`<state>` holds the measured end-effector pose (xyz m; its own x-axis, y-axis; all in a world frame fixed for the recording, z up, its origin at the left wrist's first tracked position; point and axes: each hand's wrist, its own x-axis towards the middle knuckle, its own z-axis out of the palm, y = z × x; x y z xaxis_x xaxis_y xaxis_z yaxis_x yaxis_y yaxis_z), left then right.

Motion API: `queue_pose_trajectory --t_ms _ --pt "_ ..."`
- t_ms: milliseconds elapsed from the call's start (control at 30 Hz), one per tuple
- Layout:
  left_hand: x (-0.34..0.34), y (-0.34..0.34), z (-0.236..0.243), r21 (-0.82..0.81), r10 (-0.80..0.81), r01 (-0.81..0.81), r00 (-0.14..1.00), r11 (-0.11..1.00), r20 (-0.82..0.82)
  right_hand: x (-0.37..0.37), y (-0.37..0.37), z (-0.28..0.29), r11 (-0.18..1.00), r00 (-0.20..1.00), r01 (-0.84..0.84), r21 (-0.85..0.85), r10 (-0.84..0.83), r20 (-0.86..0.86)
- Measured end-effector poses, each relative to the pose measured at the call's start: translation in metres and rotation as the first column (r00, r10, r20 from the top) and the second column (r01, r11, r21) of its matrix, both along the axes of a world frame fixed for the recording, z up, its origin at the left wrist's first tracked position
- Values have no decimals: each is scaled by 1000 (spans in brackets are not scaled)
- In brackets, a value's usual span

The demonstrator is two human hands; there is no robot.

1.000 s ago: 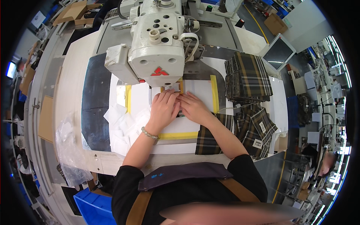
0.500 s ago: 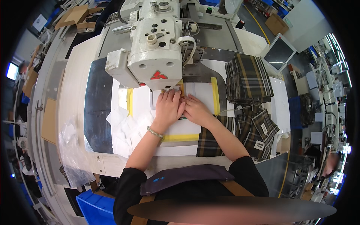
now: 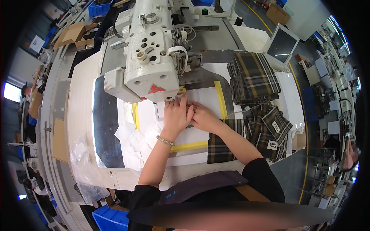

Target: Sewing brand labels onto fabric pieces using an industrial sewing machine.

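Both hands are under the front of a white sewing machine head [image 3: 152,73], on a white sheet [image 3: 204,96] edged with yellow tape. My left hand [image 3: 176,117] lies palm down, fingers stretched toward the needle area and slightly apart. A bead bracelet [image 3: 165,141] circles that wrist. My right hand [image 3: 206,120] rests against the left thumb, its fingers reaching inward and partly covered. A small dark green bit shows beneath the hands; I cannot make out what it is. Below my right forearm lies a plaid fabric piece [image 3: 220,144]. The needle itself is hidden.
A tall stack of plaid fabric [image 3: 256,77] stands at the right, with labelled plaid pieces [image 3: 275,129] heaped nearer me. White paper squares [image 3: 133,142] lie loose at the left. A screen [image 3: 282,44] stands far right. Clear plastic [image 3: 86,165] hangs at the left table edge.
The whole view has shifted and tilted a little. My left fingers have spread, the index stretching further forward. My right hand stays beside the left.
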<state>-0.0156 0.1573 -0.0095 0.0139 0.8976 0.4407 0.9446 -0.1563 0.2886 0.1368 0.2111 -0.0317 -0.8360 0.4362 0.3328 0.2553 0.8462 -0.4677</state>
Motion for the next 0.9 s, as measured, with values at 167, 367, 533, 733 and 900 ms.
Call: queue_pose_trajectory --t_ms 167,367,533,733,900 --pt "4 4 1 -97 31 -30 1000 995 5 2 -1 -13 999 998 30 37 -33 61" --pt "6 3 -5 -45 33 -36 998 998 -58 1 -1 -6 997 1000 -17 80 15 26" --pt "3 -5 1 -64 33 -40 994 997 -106 1 -3 -2 990 996 -75 119 68 62" --pt "25 -34 32 148 -108 104 994 983 17 5 1 -3 993 975 -77 91 56 215" --pt "38 -70 31 275 -239 217 970 937 50 6 8 -6 989 985 -145 34 147 -93"
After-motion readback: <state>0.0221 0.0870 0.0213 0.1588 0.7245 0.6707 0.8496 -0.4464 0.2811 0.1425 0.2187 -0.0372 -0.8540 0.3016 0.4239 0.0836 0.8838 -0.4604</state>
